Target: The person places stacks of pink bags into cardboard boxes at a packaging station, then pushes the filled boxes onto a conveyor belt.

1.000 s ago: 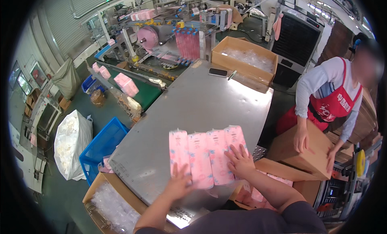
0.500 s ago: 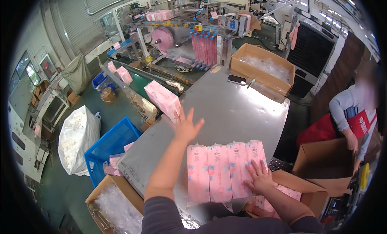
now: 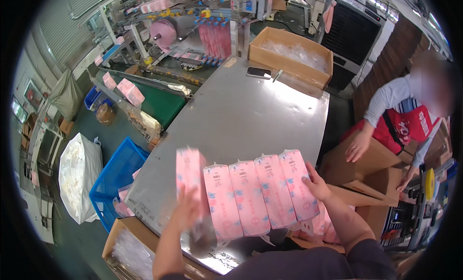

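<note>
Since half a second ago the left hand (image 3: 189, 210) has come back from its reach toward the conveyor and now clasps a blurred pink pack (image 3: 189, 170), fingers curled around its lower end, bringing it to the left end of the row of pink packs (image 3: 260, 193) lying on the steel table (image 3: 241, 111). The right hand (image 3: 316, 183) stays flat against the row's right edge – fingers pressed to the outermost pack, closed on nothing. Four packs lie side by side near the table's close edge. Beyond, an open cardboard box (image 3: 289, 56) holds clear plastic bags; a blue crate (image 3: 115, 176) at the left and a lined carton (image 3: 130, 248) below it stand beside the table. A co-worker in a red apron now leans over brown boxes (image 3: 371, 159) – closer than before.
</note>
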A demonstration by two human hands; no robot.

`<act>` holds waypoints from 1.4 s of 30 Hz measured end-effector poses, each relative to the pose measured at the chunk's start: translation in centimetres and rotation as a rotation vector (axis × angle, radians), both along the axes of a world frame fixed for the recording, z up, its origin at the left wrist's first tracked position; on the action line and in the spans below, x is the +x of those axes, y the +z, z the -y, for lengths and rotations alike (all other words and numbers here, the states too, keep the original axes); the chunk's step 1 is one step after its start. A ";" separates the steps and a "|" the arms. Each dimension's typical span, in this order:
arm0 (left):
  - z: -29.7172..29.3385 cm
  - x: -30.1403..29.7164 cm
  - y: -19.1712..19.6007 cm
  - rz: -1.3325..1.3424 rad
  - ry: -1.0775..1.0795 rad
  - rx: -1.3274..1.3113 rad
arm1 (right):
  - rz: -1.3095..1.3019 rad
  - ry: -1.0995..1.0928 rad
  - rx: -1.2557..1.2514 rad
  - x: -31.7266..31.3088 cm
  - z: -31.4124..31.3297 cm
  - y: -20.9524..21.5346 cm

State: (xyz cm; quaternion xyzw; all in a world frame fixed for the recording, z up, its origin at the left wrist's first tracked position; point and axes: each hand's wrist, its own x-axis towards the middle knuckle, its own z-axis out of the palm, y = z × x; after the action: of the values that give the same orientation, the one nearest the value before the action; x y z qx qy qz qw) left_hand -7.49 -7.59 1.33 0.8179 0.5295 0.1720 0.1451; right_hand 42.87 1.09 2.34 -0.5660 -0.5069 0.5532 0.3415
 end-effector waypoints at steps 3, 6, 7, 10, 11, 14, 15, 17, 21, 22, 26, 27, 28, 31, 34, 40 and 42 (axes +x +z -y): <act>5.0 3.9 2.7 0.597 0.381 -0.284 | -0.405 -0.067 -0.262 0.6 -0.3 -3.6; 4.1 4.2 0.1 1.260 0.658 -0.367 | -0.665 -0.019 -0.352 0.9 -0.3 -4.9; 3.1 3.5 -1.4 1.438 0.657 -0.349 | -0.740 -0.068 -0.500 1.1 -0.3 -5.9; 0.8 4.4 -5.0 1.723 0.657 -0.467 | -1.030 -0.046 -0.773 1.7 -1.1 -8.1; 0.6 5.0 -5.3 1.741 0.661 -0.498 | -1.169 0.100 -0.750 2.4 -1.5 -9.5; 1.0 7.0 -4.9 1.739 0.651 -0.586 | -1.075 0.032 -0.686 3.1 0.2 -8.2; 1.7 7.8 -4.3 1.730 0.635 -0.612 | -0.959 -0.067 -0.661 2.9 0.6 -5.9; 2.3 10.1 -2.6 1.691 0.573 -0.713 | -1.004 -0.158 -0.630 5.4 4.3 1.0; 2.2 17.0 2.1 1.547 0.356 -0.998 | -0.895 -0.239 -0.496 16.3 11.1 13.8; 2.0 19.5 2.9 1.504 0.287 -1.110 | -0.818 -0.263 -0.487 19.8 13.1 16.4; 0.5 32.3 3.5 1.332 -0.013 -1.646 | -0.615 -0.340 -0.573 31.9 22.6 18.8; 0.0 35.5 2.7 1.277 -0.065 -1.786 | -0.606 -0.362 -0.624 34.2 24.6 17.2; -0.7 38.2 1.8 1.230 -0.093 -1.896 | -0.606 -0.375 -0.673 36.3 25.9 15.0; -3.1 41.9 -1.8 1.004 0.081 -1.923 | -0.622 -0.380 -0.787 40.8 27.3 5.3; -3.3 42.6 -3.9 0.690 0.043 -1.629 | -0.344 -0.301 -0.631 41.0 27.0 -3.6; 5.9 51.2 -6.1 0.342 -0.042 -0.975 | 0.787 -0.123 -0.560 44.3 31.1 -8.1; 8.5 53.9 -7.7 0.108 -0.256 -0.647 | 0.996 0.000 -0.400 46.1 33.6 -6.2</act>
State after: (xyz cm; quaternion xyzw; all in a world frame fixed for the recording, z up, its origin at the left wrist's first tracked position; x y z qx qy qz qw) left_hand 46.41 -16.07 -6.33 0.7792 0.4412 0.0189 0.4448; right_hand 88.97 -32.55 -3.87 -0.8140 -0.4922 0.3035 -0.0548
